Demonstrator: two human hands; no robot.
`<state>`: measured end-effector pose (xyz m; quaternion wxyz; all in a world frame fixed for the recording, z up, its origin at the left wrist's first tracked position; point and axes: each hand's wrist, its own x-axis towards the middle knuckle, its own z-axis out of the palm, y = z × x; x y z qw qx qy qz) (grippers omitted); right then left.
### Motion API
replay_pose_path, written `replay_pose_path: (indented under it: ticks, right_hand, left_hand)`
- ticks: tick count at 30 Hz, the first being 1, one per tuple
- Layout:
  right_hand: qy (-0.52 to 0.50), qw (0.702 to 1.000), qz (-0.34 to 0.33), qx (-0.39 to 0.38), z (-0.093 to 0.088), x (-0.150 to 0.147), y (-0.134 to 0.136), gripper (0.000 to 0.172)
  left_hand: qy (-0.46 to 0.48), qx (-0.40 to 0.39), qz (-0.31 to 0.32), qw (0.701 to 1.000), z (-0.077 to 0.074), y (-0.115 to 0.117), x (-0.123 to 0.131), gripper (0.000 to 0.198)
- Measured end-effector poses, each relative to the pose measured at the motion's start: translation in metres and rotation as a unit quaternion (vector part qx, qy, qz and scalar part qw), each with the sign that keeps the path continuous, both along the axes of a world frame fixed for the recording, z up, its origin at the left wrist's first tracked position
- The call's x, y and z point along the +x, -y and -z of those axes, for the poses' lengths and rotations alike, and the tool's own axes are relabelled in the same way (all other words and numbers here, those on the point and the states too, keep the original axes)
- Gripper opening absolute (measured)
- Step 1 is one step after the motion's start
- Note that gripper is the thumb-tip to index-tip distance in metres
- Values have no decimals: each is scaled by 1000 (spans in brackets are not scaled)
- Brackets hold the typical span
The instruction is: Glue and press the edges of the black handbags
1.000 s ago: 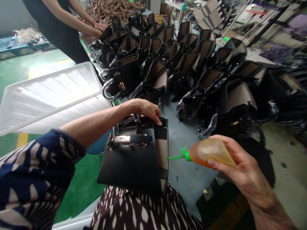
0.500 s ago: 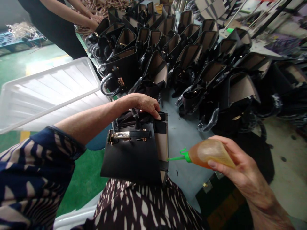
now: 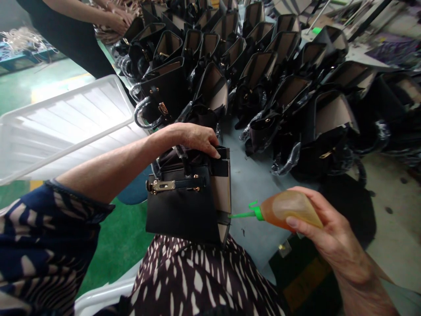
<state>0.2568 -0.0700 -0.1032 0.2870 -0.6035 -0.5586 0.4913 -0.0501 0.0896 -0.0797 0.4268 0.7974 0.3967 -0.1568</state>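
A black handbag [image 3: 180, 215] with a gold clasp and plastic-wrapped handles rests at the table edge against my lap. Its beige-lined flap edge faces right. My left hand [image 3: 200, 139] grips the bag's upper right corner, thumb on the lining side and the other fingers hidden behind. In my right hand [image 3: 329, 228] is a squeeze bottle [image 3: 289, 210] of amber liquid, tipped sideways with its green nozzle pointing left. The nozzle tip is at the right edge of the bag's lining, near its lower end; whether it touches I cannot tell.
Many black handbags [image 3: 259, 70] with beige linings crowd the grey table [image 3: 246, 180]. To the left leans a white plastic crate [image 3: 72, 118]. A co-worker's hands [image 3: 120, 19] are among the bags at the back left. A small metal latch [image 3: 284, 248] sits at the table's front edge.
The bag has shifted slightly up in view and tilted a little. The nozzle tip sits lower along the lining edge, by the dark band. Both hands keep their hold.
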Motion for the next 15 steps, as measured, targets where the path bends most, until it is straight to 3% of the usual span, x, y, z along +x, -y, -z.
replay_pose_path:
  ticks: [15]
  right_hand:
    - [-32,998,36,-34,18,1,3,49]
  left_hand:
    - [-34,62,-9,997,-9,8,3,37]
